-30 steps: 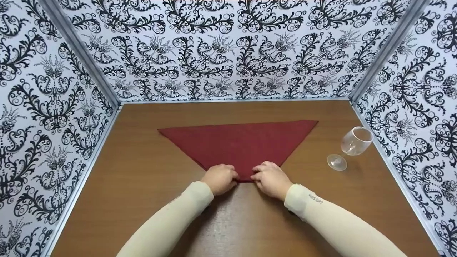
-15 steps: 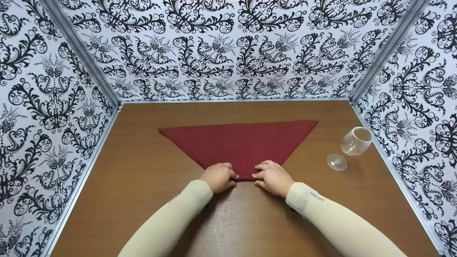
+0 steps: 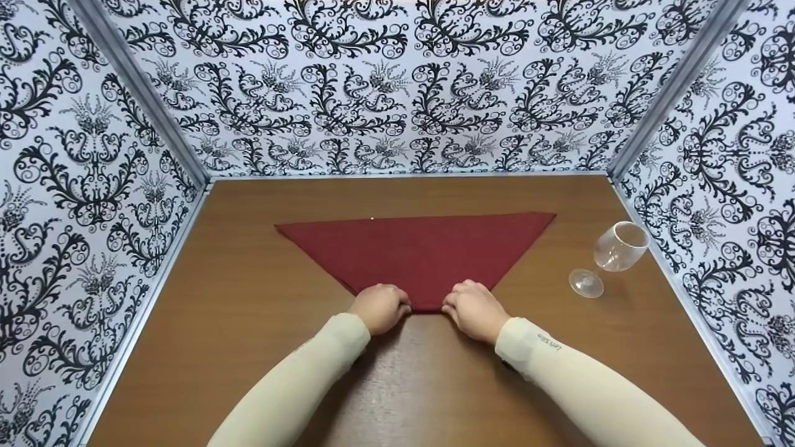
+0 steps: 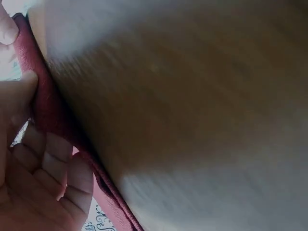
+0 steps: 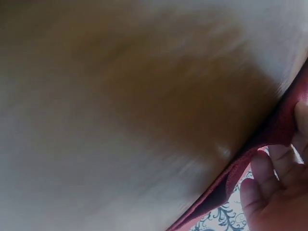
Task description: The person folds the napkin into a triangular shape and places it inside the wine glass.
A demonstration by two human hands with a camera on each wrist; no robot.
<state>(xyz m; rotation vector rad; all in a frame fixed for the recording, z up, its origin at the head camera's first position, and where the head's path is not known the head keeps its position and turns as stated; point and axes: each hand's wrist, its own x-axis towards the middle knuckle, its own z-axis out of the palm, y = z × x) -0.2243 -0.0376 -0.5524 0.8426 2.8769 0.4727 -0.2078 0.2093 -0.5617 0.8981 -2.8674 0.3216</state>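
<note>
A dark red cloth napkin (image 3: pixel 410 254) lies on the table, its long straight edge at the back and its narrow near end folded over. My left hand (image 3: pixel 379 308) pinches the left side of that near fold. At its right side, my right hand (image 3: pixel 477 310) grips the same fold with curled fingers. In the left wrist view, the thumb (image 4: pixel 21 94) presses the rolled napkin edge (image 4: pixel 45 96) while other fingers curl behind it. The right wrist view has the napkin edge (image 5: pixel 269 137) running beside the right fingers (image 5: pixel 264 175); part of that hand is cut off.
A clear stemmed glass (image 3: pixel 621 247) lies tipped or leaning at the right of the wooden table (image 3: pixel 236 347), its foot toward the napkin. Patterned black-and-white panels (image 3: pixel 372 93) with metal edging enclose the back and both sides.
The near fold has moved slightly away from the person, and both hands' fingers have drawn in tighter on it. The napkin's back right corner has shifted slightly. The glass stays put.
</note>
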